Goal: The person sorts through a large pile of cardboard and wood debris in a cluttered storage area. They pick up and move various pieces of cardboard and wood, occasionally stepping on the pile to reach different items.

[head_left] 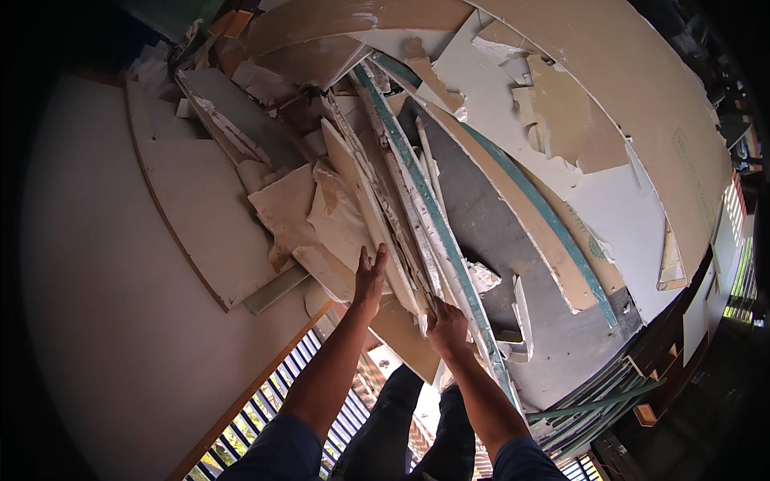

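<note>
Left hand (370,282): fingers open at the pale board strip's (395,272) edge, apparently steadying it. Right hand (449,327): fingers closed round the adjacent ragged strip's (389,210) lower end — presumably for control — left of the teal strip (417,172).

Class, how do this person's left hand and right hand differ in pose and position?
The left hand is open, fingers extended; the right hand is curled around narrow strips. The left hand sits higher in the picture than the right hand. Both are bare.
</note>
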A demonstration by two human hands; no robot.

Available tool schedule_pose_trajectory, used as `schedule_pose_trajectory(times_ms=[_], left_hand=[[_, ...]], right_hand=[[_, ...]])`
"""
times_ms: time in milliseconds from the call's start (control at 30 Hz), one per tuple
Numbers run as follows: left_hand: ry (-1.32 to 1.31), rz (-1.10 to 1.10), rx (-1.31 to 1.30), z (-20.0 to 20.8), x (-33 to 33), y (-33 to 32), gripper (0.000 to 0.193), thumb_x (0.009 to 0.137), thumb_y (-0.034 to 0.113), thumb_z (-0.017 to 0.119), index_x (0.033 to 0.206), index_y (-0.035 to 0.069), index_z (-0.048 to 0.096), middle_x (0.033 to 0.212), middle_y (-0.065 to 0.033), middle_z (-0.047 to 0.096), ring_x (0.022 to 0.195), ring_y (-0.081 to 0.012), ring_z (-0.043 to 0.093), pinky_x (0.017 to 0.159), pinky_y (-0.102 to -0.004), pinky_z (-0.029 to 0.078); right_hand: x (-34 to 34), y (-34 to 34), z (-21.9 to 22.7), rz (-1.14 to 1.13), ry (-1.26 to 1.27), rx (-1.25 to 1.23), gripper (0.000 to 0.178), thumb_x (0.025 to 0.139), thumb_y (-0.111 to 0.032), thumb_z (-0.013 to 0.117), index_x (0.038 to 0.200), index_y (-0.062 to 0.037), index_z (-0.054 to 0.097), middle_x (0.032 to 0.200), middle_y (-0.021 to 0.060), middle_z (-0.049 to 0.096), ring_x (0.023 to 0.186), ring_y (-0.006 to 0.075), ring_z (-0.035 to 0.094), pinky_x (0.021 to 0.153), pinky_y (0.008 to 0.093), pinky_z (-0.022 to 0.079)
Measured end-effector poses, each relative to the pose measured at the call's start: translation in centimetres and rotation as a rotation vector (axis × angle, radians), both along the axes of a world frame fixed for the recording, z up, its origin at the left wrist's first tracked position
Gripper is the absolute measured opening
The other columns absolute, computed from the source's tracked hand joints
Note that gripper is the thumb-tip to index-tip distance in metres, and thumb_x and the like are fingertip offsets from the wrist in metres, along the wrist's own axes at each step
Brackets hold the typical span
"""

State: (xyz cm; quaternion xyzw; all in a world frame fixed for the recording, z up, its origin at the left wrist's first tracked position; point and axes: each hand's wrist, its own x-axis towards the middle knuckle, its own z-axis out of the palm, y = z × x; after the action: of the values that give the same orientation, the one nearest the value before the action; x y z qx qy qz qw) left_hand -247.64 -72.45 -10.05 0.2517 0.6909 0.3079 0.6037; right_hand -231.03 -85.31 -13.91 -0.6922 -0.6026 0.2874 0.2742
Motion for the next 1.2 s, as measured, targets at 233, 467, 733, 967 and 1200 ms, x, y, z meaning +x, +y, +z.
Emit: schedule_pose_trajectory(times_ms=[233,467,733,967,1200], left_hand=[[0.005,-0.023,-0.030,-6.2,-5.6,0.7,0.096,0.085,0.044,0.075,0.155,0.005,0.022,0.155,-0.0188,0.035,0.139,-0.0331,0.037,0.112,-0.0491,0.033],[0.078,-0.115,-0.092,-7.0,-8.8,-0.7,0.071,0.082,0.037,0.078,0.139,0.005,0.049,0.132,-0.0114,0.058,0.123,-0.0279,0.052,0.100,-0.0476,0.041],[0.066,-0.208,0.006,-8.7,-11.0,-1.3,0.051,0.084,0.009,0.069,0.131,0.000,0.054,0.125,-0.0100,0.063,0.113,-0.0231,0.060,0.098,-0.0364,0.046],[0.011,-0.138,0.145,-7.7,-12.0,-3.2,0.033,0.081,0.007,0.069,0.112,0.000,0.064,0.106,-0.0046,0.068,0.094,-0.0161,0.064,0.082,-0.0346,0.050],[0.062,-0.199,0.008,-5.8,-10.8,-5.3,0.030,0.082,0.007,0.069,0.110,-0.004,0.063,0.107,-0.0073,0.067,0.093,-0.0171,0.064,0.084,-0.0335,0.050]], right_hand=[[-7.8,-3.1,0.0,0.085,0.120,-0.057,0.041,0.081,-0.016,0.070,0.118,-0.0046,0.058,0.101,0.0179,0.062,0.092,0.0363,0.063,0.080,0.0473,0.052],[-5.5,-6.1,-4.1,-0.214,0.738,-0.342,0.058,0.096,-0.049,0.060,0.130,-0.0021,0.059,0.125,0.0222,0.061,0.117,0.0337,0.060,0.096,0.0429,0.049],[-3.8,-18.1,-12.4,-0.960,0.992,-1.149,0.119,0.077,-0.056,0.079,0.158,-0.0112,0.004,0.160,0.0185,0.025,0.141,0.0426,0.035,0.098,0.0669,0.040],[-7.4,-21.5,-13.8,-1.456,1.102,-1.341,0.109,0.075,-0.059,0.080,0.154,-0.0123,0.021,0.159,0.0192,0.019,0.140,0.0414,0.034,0.104,0.0590,0.043],[-7.0,-24.5,-16.1,-1.553,2.123,-0.765,0.061,0.092,-0.046,0.066,0.137,-0.0066,0.050,0.129,0.0144,0.061,0.122,0.0373,0.056,0.102,0.0580,0.046]])
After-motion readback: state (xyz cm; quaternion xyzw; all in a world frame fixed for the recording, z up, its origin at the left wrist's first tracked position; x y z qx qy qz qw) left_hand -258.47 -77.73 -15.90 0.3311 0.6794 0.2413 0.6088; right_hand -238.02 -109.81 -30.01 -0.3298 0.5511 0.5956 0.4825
